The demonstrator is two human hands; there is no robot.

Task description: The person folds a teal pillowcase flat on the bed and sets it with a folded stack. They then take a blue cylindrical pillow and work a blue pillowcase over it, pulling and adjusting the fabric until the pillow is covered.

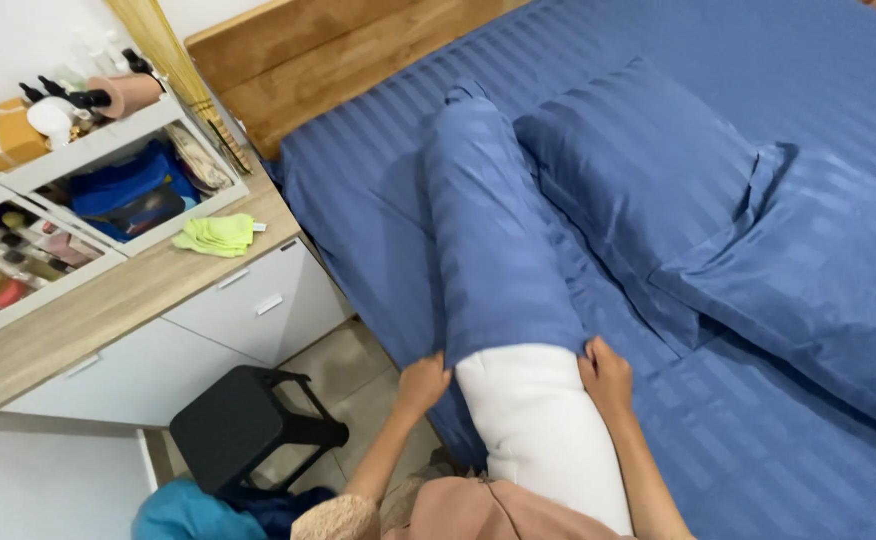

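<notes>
I am gripping the open hem of the blue striped pillowcase (498, 240) with both hands, my left hand (424, 384) pinching the cloth on one side of the bolster (543, 430) and my right hand (606, 372) pinching it on the other, fingers clenched on the fabric at each edge. The bolster is lying on the bed (818, 60) with its long axis running straight away from me toward the wooden headboard (328, 60); the far part is already inside the case, while the white near end is sticking out bare between my forearms, reaching back to my lap. Both hands are sitting level at the hem, neither one nearer than the other, and the covered length is stretching directly ahead of them. Just to the right of it a blue pillow (638, 165) is lying at a slant, touching or almost touching the case. On my left the desk (118, 300) is carrying white trays (118, 140) filled with small bottles and jars, an orange-brown box with a pale ribbon (3, 135) at the far corner, and a folded lime-green cloth (218, 234) near the front edge. A black stool (243, 425) is standing on the tiled floor below it
</notes>
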